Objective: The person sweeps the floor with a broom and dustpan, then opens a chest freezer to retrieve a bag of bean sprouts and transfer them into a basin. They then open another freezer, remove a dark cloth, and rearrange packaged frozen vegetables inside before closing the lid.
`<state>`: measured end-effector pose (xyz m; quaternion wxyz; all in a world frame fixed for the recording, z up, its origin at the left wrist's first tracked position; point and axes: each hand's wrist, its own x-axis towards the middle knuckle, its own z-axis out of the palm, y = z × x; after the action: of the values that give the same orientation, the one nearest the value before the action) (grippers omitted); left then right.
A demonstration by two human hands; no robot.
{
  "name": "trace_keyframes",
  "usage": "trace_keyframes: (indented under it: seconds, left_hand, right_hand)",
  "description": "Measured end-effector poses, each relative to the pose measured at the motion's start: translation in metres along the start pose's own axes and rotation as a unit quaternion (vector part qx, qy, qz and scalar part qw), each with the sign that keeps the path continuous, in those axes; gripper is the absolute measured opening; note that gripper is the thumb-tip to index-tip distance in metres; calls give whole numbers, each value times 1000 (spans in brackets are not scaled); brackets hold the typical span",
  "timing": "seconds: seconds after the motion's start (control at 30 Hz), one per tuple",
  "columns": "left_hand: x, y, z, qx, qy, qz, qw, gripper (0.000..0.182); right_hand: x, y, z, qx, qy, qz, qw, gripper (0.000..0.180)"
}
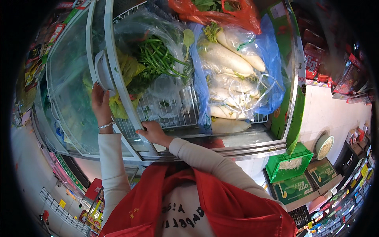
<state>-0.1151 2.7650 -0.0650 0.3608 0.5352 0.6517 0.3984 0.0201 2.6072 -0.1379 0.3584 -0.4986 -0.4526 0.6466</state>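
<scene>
My left hand (100, 102) is at the lower end of a white door handle (104, 71), fingers extended and thumb apart. That handle sits on a sliding glass door (69, 89) of a display cooler. My right hand (154, 131) grips the pale frame edge (123, 86) of a sliding door. Through the opening, long green peppers (157, 56) lie in a clear plastic bag (174, 32). White radishes (231, 59) fill a blue plastic bag (274, 74) to the right, some under clear film. A yellow plastic bag (118, 106) shows partly behind the door frame.
A red plastic bag (213, 14) with leafy greens lies at the cooler's far side. White wire racks (189, 109) and metal door tracks (254, 148) line the opening. A green crate (291, 163) stands on cartons (296, 188) at right. Packaged goods (314, 60) hang beyond the cooler.
</scene>
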Motion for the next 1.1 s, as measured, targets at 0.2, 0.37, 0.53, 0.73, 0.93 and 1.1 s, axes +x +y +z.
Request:
trace_keyframes:
  seconds: [0.2,0.37,0.53,0.73,0.93,1.1]
  left_hand:
    - [-3,9,2,36,2,-4,999,49]
    - [-21,22,21,56,43,78,994,50]
    - [-76,18,85,-25,-32,61,997,50]
    - [-88,-94,193,-186,91,-344,916,66]
    - [-60,-211,225,-11,283,-447,849,64]
    - [-75,-250,207,-33,218,-467,856,60]
  right_hand:
    - [2,2,4,7,-12,5,1000,32]
    - [7,8,-48,10,-92,-51,994,29]
    - [28,27,-172,-74,299,82,948,19]
    - [109,-2,-226,-233,287,-173,913,29]
    - [199,-32,-219,-377,317,-176,853,49]
    - [227,-31,-225,-447,225,-106,859,18]
